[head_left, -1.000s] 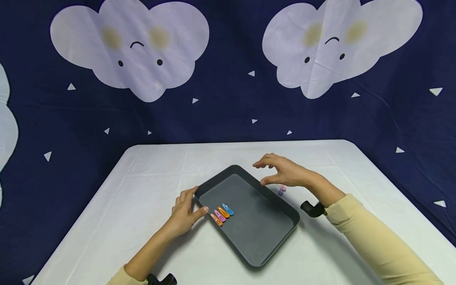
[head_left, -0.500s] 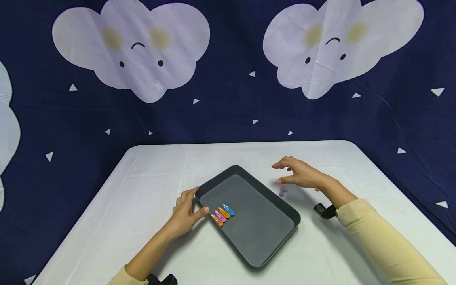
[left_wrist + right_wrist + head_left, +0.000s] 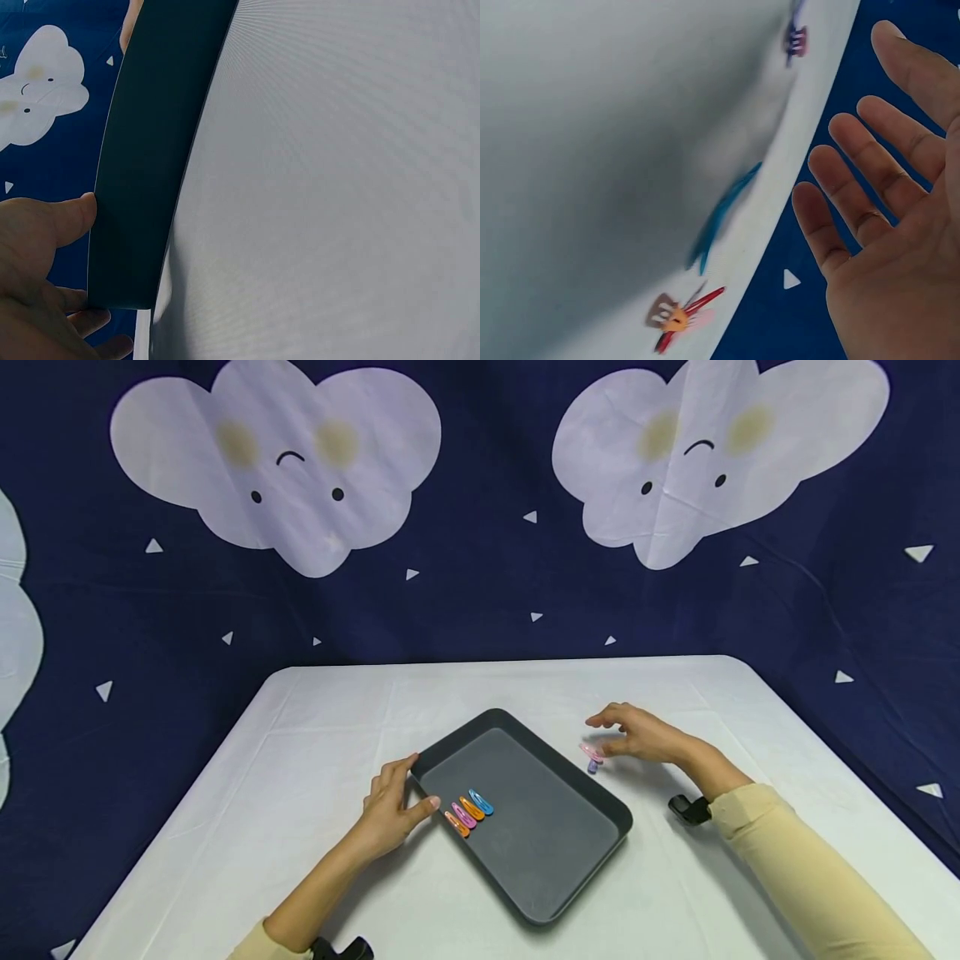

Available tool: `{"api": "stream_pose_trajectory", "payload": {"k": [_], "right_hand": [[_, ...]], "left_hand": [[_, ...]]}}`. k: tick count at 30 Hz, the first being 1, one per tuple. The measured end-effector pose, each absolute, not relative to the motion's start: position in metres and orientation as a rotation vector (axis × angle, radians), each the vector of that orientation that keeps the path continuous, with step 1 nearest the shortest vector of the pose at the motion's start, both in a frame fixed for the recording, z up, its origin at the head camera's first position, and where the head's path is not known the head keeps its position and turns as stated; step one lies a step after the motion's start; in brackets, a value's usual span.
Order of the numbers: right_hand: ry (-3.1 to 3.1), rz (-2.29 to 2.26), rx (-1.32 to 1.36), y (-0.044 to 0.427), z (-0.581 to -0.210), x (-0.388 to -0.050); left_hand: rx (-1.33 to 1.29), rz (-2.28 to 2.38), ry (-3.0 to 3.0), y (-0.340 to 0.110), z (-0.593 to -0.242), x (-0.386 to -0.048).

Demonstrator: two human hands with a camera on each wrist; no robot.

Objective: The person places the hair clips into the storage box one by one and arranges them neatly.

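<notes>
My left hand (image 3: 390, 810) holds the left corner of a dark grey baking tray (image 3: 555, 843), thumb at its rim. In the left wrist view, the thumb and fingers meet the outer wall of the tray (image 3: 150, 172). Inside the tray, by the left wall, lie a blue snap hair clip (image 3: 481, 802), a pink one (image 3: 463, 816) and two orange ones. My right hand (image 3: 645, 733) hovers right of the tray, fingers spread and holding nothing. Just below its fingertips lies a pink and purple hair clip (image 3: 592, 767) on the table.
In the right wrist view a blue hair clip (image 3: 724, 214), a red clip with an orange ornament (image 3: 675, 321) and a purple clip (image 3: 793, 41) lie on the white tabletop. A dark blue cloth with clouds (image 3: 480, 602) hangs behind the table (image 3: 337, 710).
My right hand has moved right, away from over the tray's edge, and down towards the pink and purple hair clip. The left hand and tray have stayed put.
</notes>
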State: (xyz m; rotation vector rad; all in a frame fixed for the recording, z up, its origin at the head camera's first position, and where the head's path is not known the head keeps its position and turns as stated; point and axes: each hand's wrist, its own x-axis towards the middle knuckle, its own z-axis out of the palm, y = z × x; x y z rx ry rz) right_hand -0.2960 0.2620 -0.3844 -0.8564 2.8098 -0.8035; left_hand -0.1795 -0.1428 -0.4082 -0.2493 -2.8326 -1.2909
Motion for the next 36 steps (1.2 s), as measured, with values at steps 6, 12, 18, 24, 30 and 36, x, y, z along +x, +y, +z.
{"api": "stream_pose_trajectory", "payload": {"k": [6, 12, 18, 24, 30, 36], "right_hand": [[2.816, -0.705, -0.890, 0.266, -0.394, -0.300], [2.836, -0.630, -0.907, 0.267, -0.398, -0.299], [2.873, -0.568, -0.899, 0.265, -0.403, -0.298], [2.895, -0.561, -0.962, 0.260, -0.405, -0.300], [2.888, -0.585, -0.982, 0.255, -0.404, -0.302], [2.888, -0.603, -0.937, 0.254, -0.406, -0.305]], "left_hand": [[-0.248, -1.294, -2.837, -0.143, -0.408, -0.180], [-0.251, -1.292, -2.836, -0.143, -0.409, -0.180], [-0.251, -1.287, -2.833, -0.143, -0.410, -0.181], [-0.247, -1.282, -2.830, -0.143, -0.410, -0.180], [-0.244, -1.283, -2.832, -0.143, -0.409, -0.180], [-0.239, -1.287, -2.835, -0.143, -0.409, -0.180]]}}
